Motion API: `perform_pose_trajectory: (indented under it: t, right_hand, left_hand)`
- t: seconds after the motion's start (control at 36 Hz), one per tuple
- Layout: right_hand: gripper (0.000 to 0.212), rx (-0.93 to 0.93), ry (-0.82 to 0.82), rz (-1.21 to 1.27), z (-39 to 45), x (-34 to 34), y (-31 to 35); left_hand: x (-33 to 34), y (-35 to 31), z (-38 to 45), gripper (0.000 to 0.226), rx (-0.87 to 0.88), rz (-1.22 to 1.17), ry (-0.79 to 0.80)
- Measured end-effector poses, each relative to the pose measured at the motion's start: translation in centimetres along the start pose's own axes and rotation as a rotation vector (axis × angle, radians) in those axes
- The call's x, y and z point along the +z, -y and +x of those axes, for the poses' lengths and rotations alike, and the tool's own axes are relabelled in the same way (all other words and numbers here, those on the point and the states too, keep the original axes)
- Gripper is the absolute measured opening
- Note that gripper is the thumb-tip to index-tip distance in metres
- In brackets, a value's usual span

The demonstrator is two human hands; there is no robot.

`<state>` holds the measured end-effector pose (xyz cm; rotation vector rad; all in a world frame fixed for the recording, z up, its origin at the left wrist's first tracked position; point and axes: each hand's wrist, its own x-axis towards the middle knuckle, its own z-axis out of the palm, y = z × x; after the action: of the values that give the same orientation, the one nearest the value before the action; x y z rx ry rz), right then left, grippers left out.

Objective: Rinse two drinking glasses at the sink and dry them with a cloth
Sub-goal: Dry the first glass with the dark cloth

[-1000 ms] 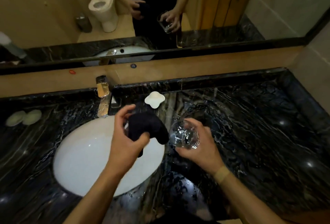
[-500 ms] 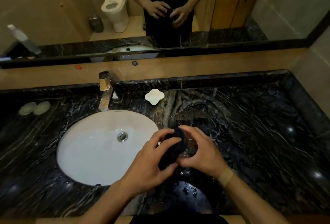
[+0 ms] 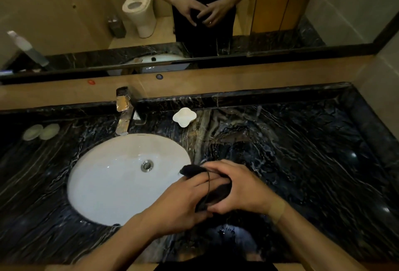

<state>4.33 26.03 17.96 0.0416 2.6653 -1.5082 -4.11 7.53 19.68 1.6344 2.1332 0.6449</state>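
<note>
Drying time by the sink (image 3: 112, 184)

Both hands, left (image 3: 181, 203) and right (image 3: 239, 188), are curled tight around the black cloth (image 3: 218, 193); the glass is hidden.

Desk (image 3: 302, 152): polished black stone with white veining, glossy, wet sheen and droplets near the front edge; basin (image 3: 112, 180) smooth white glazed ceramic with a shiny metal drain (image 3: 147, 165). Faucet (image 3: 124, 111): mirror-bright metal; soap dish (image 3: 184, 117) white, smooth, ceramic or plastic, cannot tell which. Cloth (image 3: 218, 193) held between left hand (image 3: 183, 203) and right hand (image 3: 239, 188): black, matt, soft fabric with a loose thread; ledge (image 3: 237, 78) behind the desk is smooth tan stone, semi-gloss.
</note>
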Motion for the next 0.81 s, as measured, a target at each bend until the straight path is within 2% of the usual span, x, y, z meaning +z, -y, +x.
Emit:
perform_pose_trajectory:
  t: [0.08,0.19,0.25,0.31,0.36,0.42,0.5,0.56,0.67,0.75,0.81]
  right_hand:
    - [0.090,0.015,0.047,0.001,0.4,-0.5,0.1]
    - [0.088,0.050,0.091,0.082,1.1,-0.8,0.0]
    - [0.087,0.068,0.117,0.206,1.3,-1.0,-0.4]
    - [0.084,0.068,0.117,0.439,1.2,-1.3,-0.8]
    - [0.069,0.090,0.021,0.624,0.9,-1.1,-0.9]
    - [0.046,0.114,-0.123,0.694,0.8,0.0,-0.7]
    - [0.024,0.138,-0.342,0.714,1.6,1.8,-0.1]
    - [0.029,0.127,-0.450,0.710,2.2,2.2,0.2]
    - [0.033,0.090,-0.551,0.659,2.9,2.4,0.9]
    - [0.030,0.111,-0.550,0.631,3.3,1.7,1.5]
    - [0.026,0.188,-0.509,0.658,3.5,0.9,2.2]
  left_hand:
    - [0.3,0.2,0.5,0.074,-0.032,-0.002,0.021]
    - [0.9,-0.2,1.3,0.060,-0.088,-0.052,-0.073]
    - [0.9,-0.2,1.6,0.056,-0.142,-0.104,-0.085]
    - [0.8,-0.1,1.5,0.057,-0.233,-0.240,-0.156]
    - [0.6,-0.4,1.5,0.058,-0.403,-0.484,-0.304]
    - [0.3,-0.7,1.7,0.055,-0.517,-0.729,-0.424]
    - [0.2,-1.4,2.1,0.054,-0.527,-0.874,-0.429]
    - [0.3,-2.0,2.2,0.056,-0.508,-0.931,-0.415]
    - [0.3,-2.5,2.5,0.055,-0.492,-0.956,-0.458]
    - [0.2,-2.4,2.6,0.060,-0.447,-0.914,-0.425]
    - [0.1,-2.5,2.5,0.067,-0.418,-0.816,-0.402]
